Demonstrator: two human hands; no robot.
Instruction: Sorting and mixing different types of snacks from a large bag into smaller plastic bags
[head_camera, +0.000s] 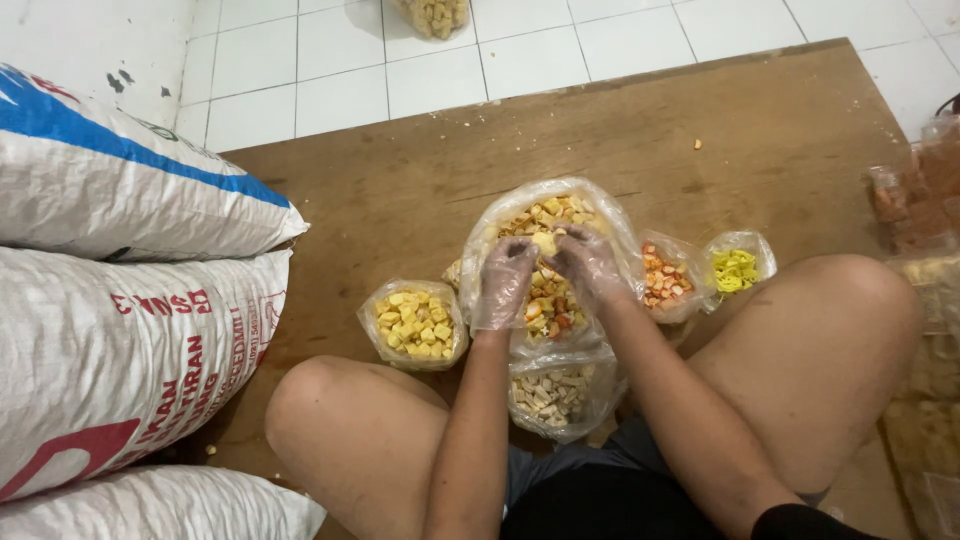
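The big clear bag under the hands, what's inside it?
The big clear bag holds mixed snack pieces, mostly yellow cubes with some orange bits. The left hand and right hand, in thin plastic gloves, cover the middle, and the bottom layers are hidden.

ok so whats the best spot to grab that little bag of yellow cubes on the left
Take the small bag of yellow cubes by its rolled-down plastic rim, pinching both sides from above. It stands upright with its mouth open and full to the top, so a squeeze on the soft body could tip cubes out. Its left side is free; the big open bag, where both hands are, crowds the right.
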